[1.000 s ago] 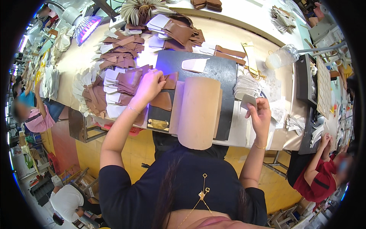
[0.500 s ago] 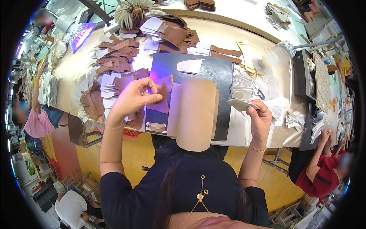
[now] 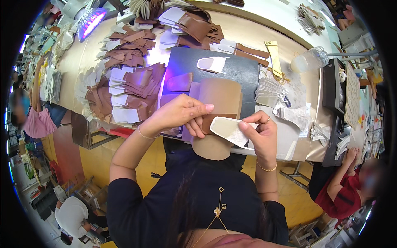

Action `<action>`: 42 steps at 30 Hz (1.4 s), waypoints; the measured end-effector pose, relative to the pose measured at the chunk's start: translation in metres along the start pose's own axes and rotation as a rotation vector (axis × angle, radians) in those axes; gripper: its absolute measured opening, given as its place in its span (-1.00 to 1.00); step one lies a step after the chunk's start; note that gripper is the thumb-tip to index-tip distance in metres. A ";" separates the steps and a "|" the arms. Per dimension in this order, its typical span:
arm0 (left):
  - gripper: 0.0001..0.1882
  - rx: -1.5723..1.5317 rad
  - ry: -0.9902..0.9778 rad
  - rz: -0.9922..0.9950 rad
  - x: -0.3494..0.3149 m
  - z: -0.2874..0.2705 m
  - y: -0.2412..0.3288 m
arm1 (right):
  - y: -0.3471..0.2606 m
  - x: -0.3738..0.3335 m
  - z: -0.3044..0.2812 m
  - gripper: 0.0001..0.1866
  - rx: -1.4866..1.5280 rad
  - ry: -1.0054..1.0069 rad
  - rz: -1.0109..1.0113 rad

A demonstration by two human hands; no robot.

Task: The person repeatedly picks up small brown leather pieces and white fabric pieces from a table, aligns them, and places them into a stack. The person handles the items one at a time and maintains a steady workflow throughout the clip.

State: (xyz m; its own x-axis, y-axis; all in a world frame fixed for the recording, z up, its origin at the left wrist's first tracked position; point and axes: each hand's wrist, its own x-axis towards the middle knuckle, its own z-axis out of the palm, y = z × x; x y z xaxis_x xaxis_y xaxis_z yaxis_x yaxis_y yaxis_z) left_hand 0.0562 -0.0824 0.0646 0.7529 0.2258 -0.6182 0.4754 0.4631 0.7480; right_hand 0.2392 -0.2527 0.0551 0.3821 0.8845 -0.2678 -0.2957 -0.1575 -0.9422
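A curved tan board [image 3: 219,93] stands up in front of me like a half-cylinder. Against its face my left hand [image 3: 188,113] is closed on a brown leather piece [image 3: 207,122], thumb above and fingers curled below. My right hand [image 3: 261,134] pinches a cream, tongue-shaped piece with a white rim [image 3: 227,129] between thumb and fingers. The cream piece overlaps the leather, covering much of it; whether they touch cannot be told. Behind, on a black mat [image 3: 244,74], lie another brown leather piece [image 3: 180,82] and a white-rimmed piece [image 3: 212,64].
Stacks of brown-and-white strips [image 3: 134,87] fill the left side. Fanned pale pieces [image 3: 269,91] lie at the right, near a plastic bottle [image 3: 308,61] and a yellow tool [image 3: 273,53]. A lit lamp [image 3: 91,24] hangs at the upper left. A co-worker in red [image 3: 343,186] sits at the right.
My left hand has brought a brown leather piece from the mat rightward onto the curved board. My right hand has moved left, bringing the cream piece over the leather.
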 end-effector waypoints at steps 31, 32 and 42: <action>-0.67 -0.009 -0.055 -0.027 0.002 -0.005 -0.004 | 0.017 0.018 0.007 -0.84 -0.209 -0.061 0.046; -0.70 0.001 -0.060 -0.028 0.003 -0.005 -0.004 | 0.019 0.018 0.006 -0.83 -0.212 -0.054 0.049; -0.75 0.098 -0.020 -0.031 0.002 -0.001 -0.003 | 0.025 0.023 0.000 -0.55 -0.514 0.106 -0.224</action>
State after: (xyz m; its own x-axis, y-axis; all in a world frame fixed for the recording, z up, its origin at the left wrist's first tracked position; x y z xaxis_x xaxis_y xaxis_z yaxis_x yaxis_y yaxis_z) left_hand 0.0566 -0.0825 0.0610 0.7453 0.1952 -0.6376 0.5405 0.3832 0.7490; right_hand 0.2409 -0.2364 0.0251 0.4799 0.8763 -0.0436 0.2568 -0.1878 -0.9480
